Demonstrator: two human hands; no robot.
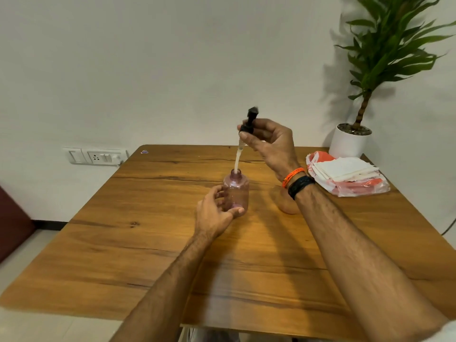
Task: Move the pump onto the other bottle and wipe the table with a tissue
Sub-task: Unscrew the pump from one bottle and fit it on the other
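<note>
A clear pink bottle (236, 191) stands upright near the middle of the wooden table (138, 233). My left hand (217, 211) holds it around its lower half. My right hand (267, 141) pinches a black pump (248, 122) by its collar, lifted above the bottle. The pump's pale tube (238, 159) hangs down with its tip just inside the bottle's open neck. A second, amber bottle (287, 202) sits to the right, mostly hidden behind my right wrist. White tissues (345, 169) lie stacked on a plastic bag at the table's far right.
The orange and clear plastic bag (355, 187) lies under the tissues. A potted plant in a white pot (350, 141) stands at the far right corner. Wall sockets (95, 156) sit left of the table. A small sticker (144, 152) marks the far left corner.
</note>
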